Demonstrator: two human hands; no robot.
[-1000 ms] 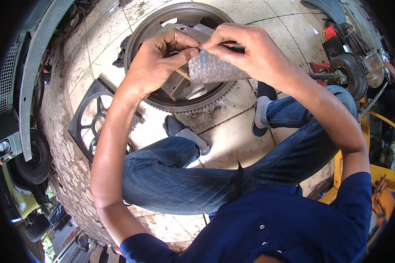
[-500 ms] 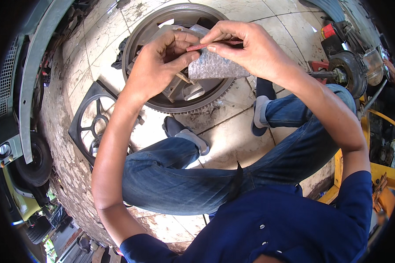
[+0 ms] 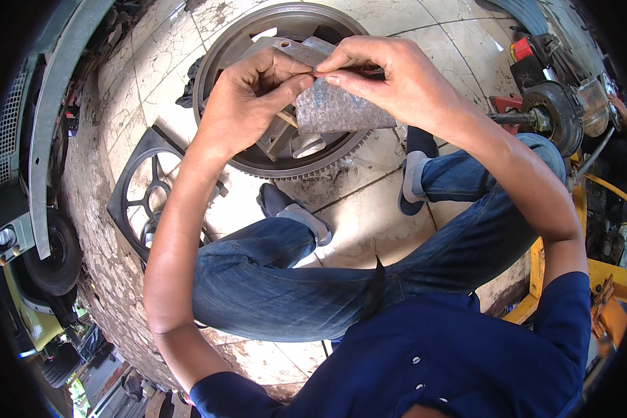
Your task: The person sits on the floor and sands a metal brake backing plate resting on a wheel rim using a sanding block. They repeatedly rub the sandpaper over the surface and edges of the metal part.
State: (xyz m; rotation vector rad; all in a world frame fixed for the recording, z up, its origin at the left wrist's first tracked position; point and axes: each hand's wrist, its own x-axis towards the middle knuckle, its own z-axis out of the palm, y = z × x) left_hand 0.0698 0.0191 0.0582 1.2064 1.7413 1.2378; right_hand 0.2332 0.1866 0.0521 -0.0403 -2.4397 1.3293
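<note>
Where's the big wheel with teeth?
In the head view, the toothed wheel lies on tiled floor, upper centre, partly behind the left hand, beyond and right of the black frame.

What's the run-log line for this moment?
left grip: pinches red strip | right grip: pinches same strip | just below: mottled grey sheet | floor: toothed metal wheel, black spoked frame

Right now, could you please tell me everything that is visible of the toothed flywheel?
The toothed flywheel is large, round and grey-brown, apparently metal, with a broad rim, small teeth along its lower edge and grey pieces inside. It lies flat on the tiled floor. The left hand, right hand and a mottled grey sheet hide part of it; whether they touch it, I cannot tell.
</note>
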